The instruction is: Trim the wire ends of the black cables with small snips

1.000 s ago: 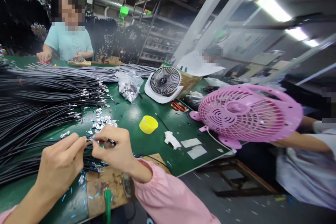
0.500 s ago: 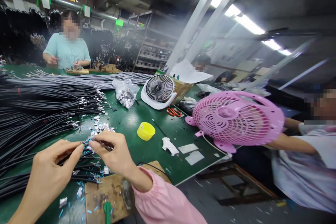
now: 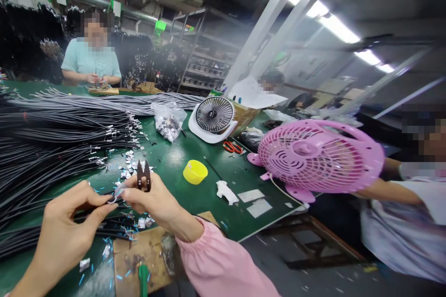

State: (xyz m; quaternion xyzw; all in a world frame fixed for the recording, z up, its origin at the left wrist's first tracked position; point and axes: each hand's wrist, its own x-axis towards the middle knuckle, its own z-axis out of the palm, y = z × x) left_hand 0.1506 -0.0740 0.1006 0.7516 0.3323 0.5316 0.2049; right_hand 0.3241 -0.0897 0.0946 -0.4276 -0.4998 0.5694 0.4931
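My left hand [image 3: 71, 225] pinches the end of a dark cable, where thin pale wires [image 3: 113, 198] stick out between my two hands. The thumb and fingertips of my right hand [image 3: 153, 199] are closed on those wires. Small dark snips [image 3: 143, 176] sit in my right hand as well, blades pointing up and apart. Bundles of black cables [image 3: 52, 148] with stripped white ends lie at the left. Foil scraps and blue bits [image 3: 130, 164] are scattered beyond and beneath my hands.
A yellow ring [image 3: 195, 172], orange-handled scissors [image 3: 232, 147], a white fan [image 3: 214, 115] and a pink fan [image 3: 313, 155] stand or lie on the green table [image 3: 174, 160]. A wooden board [image 3: 132, 264] with a green-handled tool is at the front. Other people sit across and at right.
The snips in my right hand have swung upright, blades now showing above the fingers. The pale wires between my hands are bent now. Across the table, a person's hands have come together.
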